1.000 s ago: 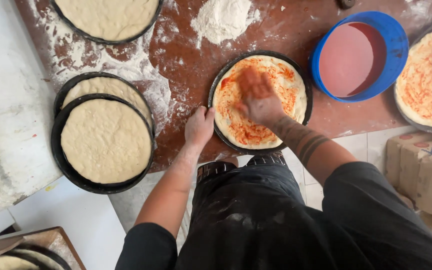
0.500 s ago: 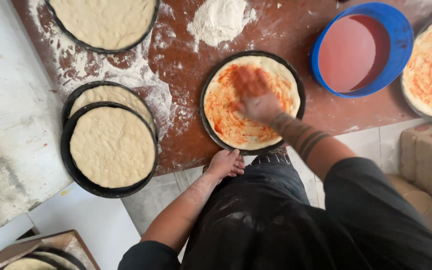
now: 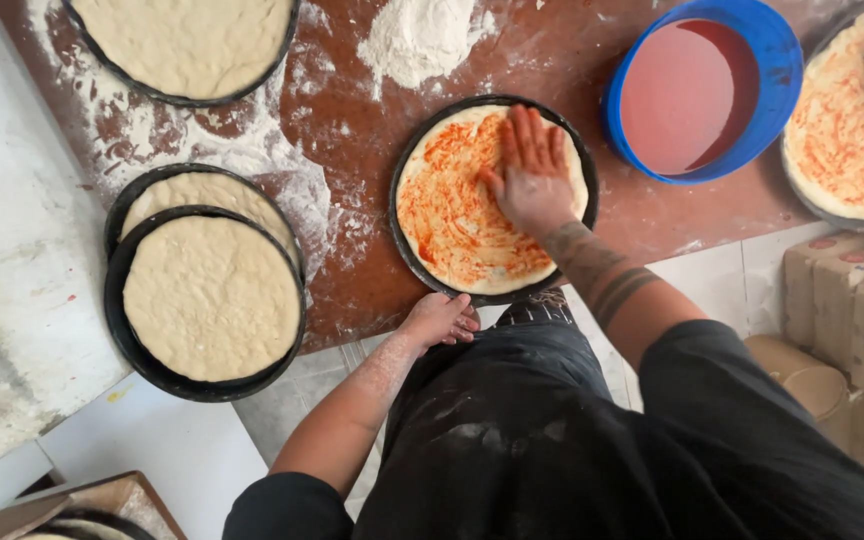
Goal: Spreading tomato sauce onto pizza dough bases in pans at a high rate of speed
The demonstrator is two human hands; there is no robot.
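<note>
Probably a pizzeria kitchen: floured worktop [image 3: 352, 200], many dough pans [image 3: 212, 300], blue sauce tub [image 3: 782, 60].

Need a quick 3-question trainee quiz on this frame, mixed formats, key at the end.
1. True or false: the right hand lies flat, palm down, on the sauced dough in the middle pan.
2. What does the left hand touch? A) the blue bowl B) the near rim of the middle pan C) the flour pile
3. Fill in: the blue bowl holds red ____.

Key: 1 true; 2 B; 3 sauce.
</note>
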